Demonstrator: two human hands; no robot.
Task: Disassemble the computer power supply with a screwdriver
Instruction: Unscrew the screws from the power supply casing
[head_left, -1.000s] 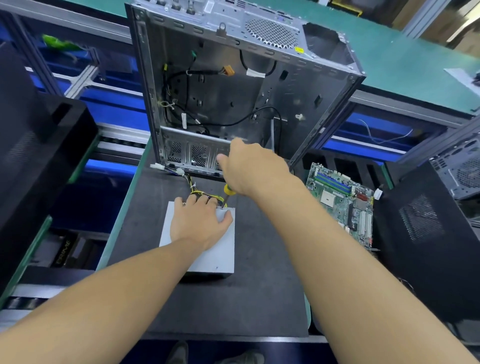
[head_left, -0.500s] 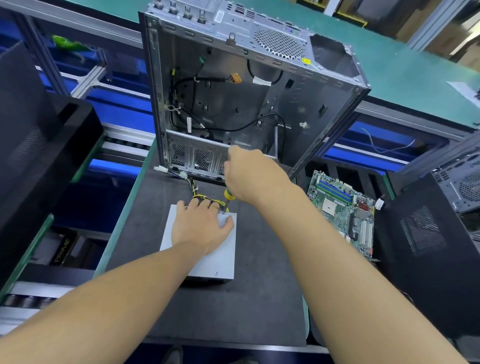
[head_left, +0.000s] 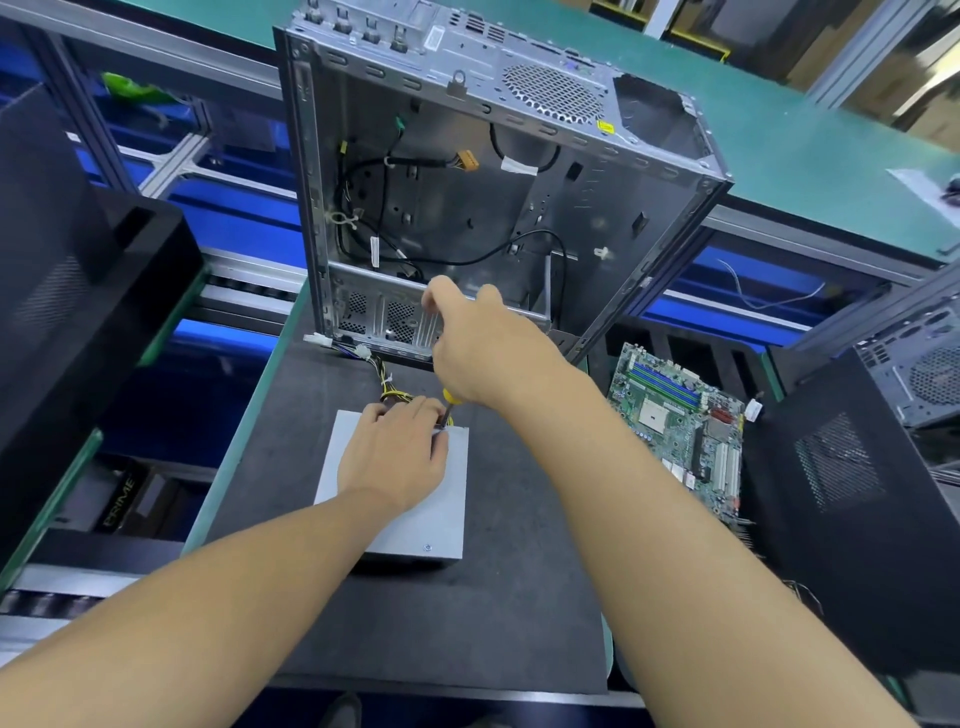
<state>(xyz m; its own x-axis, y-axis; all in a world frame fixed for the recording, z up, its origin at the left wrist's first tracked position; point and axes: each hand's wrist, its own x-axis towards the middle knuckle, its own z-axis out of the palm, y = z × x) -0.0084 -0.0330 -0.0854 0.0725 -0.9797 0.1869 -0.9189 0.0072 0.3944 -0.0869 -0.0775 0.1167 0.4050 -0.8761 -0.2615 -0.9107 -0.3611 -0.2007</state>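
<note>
1. Well to the left of the left hand (head_left: 395, 460): a black tower case (head_left: 78, 312), off the edge of the tabletop (head_left: 467, 623).
2. Left hand laid palm down on top of the grey power supply (head_left: 441, 519), fingers straight and close together, tips at its far edge, gripping nothing.
3. Power supply flat on the dark tabletop, directly under the left hand and nearer than the right hand (head_left: 483, 353); one screw (head_left: 427, 547) visible near its front edge.
4. Just beyond the left fingertips: a yellow-and-black cable bundle (head_left: 385, 382), leading from the power supply toward the case behind.
5. Between the two hands: the screwdriver (head_left: 451, 397), yellow handle end showing under the right hand, dark shaft angled down at the power supply's far right corner, beside the left thumb; tip contact impossible to tell.
6. Right hand curled round the screwdriver handle, back of the hand toward the camera.
7. Behind the right hand: an open metal computer case (head_left: 519, 208), upright, loose black cables inside.
8. Right of the right forearm: a green motherboard (head_left: 675, 415), then another black case (head_left: 857, 493).
</note>
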